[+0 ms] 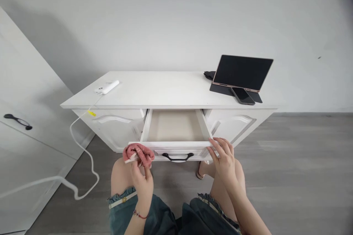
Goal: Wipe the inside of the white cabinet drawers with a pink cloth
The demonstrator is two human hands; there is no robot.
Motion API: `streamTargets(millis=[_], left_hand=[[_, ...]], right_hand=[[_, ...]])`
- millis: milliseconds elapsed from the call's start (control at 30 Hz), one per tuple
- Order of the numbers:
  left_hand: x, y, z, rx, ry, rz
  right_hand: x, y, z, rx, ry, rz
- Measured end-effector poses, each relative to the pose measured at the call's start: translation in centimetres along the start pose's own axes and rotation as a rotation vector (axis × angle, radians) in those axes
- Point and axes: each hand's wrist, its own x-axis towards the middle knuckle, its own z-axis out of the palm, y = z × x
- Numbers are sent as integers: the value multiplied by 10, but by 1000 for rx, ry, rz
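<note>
Drawer (176, 144) was already pulled out, not yet shut. Pink terry cloth (143, 152) was pinched at its left front corner by left hand (142, 180) — right hand (226, 160) loosely open, fingers rested on right corner. Extent of any wiping could not be judged.

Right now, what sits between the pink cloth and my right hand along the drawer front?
In the head view, the black handle sits on the drawer front between the pink cloth and your right hand.
</note>
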Motion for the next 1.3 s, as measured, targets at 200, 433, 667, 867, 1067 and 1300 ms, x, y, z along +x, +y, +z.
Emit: streamTargets(millis=[200, 433, 667, 867, 1067, 1300], left_hand=[[13, 23, 33, 217, 46, 131], [22, 46, 60, 373, -96, 300], [13, 77, 86, 530, -191, 506], [-5, 110, 115, 538, -363, 624], [-29, 121, 157, 452, -436, 700], [-45, 85, 184, 531, -433, 884]], right_hand=[[19, 5, 11, 34, 19, 46], [42, 25, 13, 122, -59, 83], [55, 34, 2, 241, -155, 201], [59, 30, 0, 343, -149, 319], [62, 32, 0, 408, -143, 402], [68, 33, -8, 510, -233, 439]])
